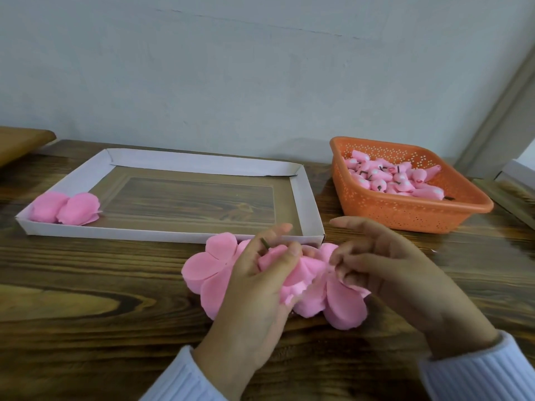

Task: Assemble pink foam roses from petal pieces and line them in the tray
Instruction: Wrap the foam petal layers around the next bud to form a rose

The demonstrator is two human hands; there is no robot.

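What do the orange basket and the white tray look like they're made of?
The orange basket: probably moulded plastic, slightly glossy, its walls pierced with rows of small holes. The white tray: looks like matte cardboard, with folded walls and overlapped corners.

Pale blue-grey wall [231, 68] fills the upper half, matt and evenly lit by soft, diffuse light. A thin hairline crack [260, 23] runs across it near the top, slanting slightly down to the right. A dark wood-grain bench [86, 299] butts against the wall; its surface is glossy, with broad knots and light streaks in the grain. Far left: the corner of a lighter brown wooden surface [20, 140], raised above the bench top. Right edge: pale grey upright trim [498, 111], slanted in the wide-angle view, with a shiny ledge [515, 195] at its foot.
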